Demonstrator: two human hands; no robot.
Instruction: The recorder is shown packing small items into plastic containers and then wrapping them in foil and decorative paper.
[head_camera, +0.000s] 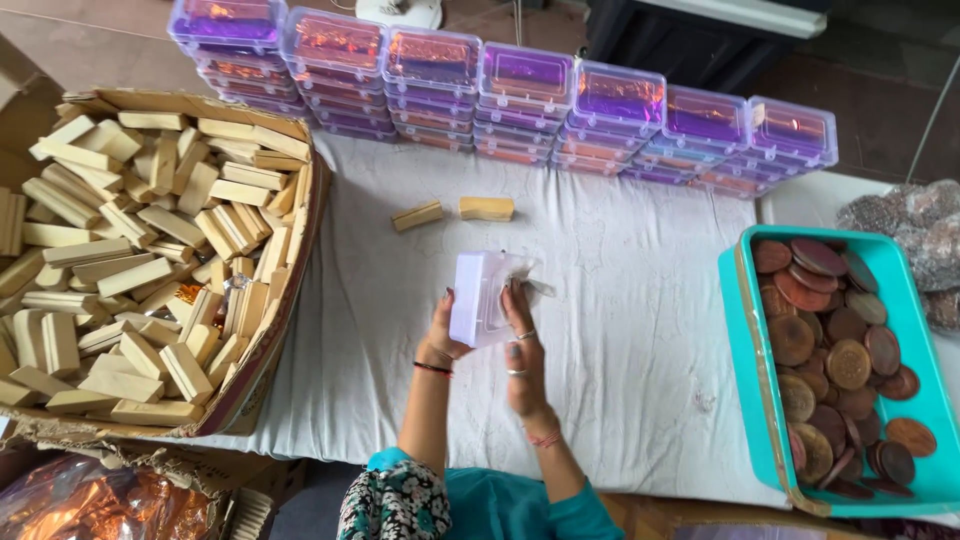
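Holding: you have a small clear plastic box (478, 297) up over the middle of the bench (620, 330), both hands on it.
Left hand (442, 335): fingers wrapped round the box's left edge.
Right hand (522, 350): fingers closed on its right side, rings showing.
Far: two wooden blocks (452, 211) lying on the white cloth; behind them a row of stacked purple-tinted boxes (520, 100).
Left: cardboard carton (300, 210) heaped with blocks.
Right: teal tray (925, 400) of brown discs (835, 350).
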